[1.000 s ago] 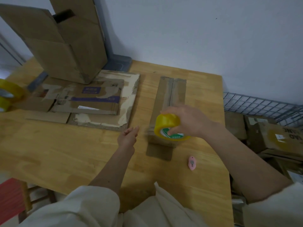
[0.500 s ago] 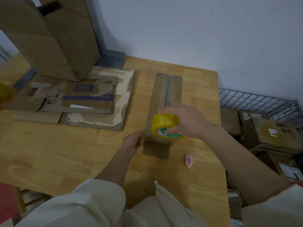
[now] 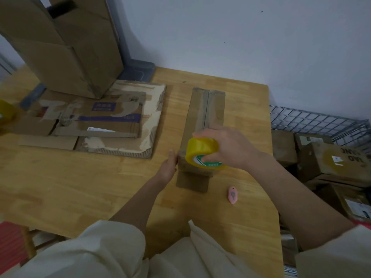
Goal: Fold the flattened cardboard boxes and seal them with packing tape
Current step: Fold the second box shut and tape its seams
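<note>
2 hands work the long box [image 3: 204, 121]: right hand [image 3: 226, 147] grips the tape roll [image 3: 202, 152], left hand [image 3: 169, 167] presses flat-fingered, so a slipping box could skew the tape.

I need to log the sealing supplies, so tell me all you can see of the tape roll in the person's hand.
The tape roll is yellow, translucent-looking packing tape on a core with a green-and-white printed label. It is tilted, its open face toward the camera, at the near end of the long narrow cardboard box. The right hand grips it, fingers hooked into the core.
</note>
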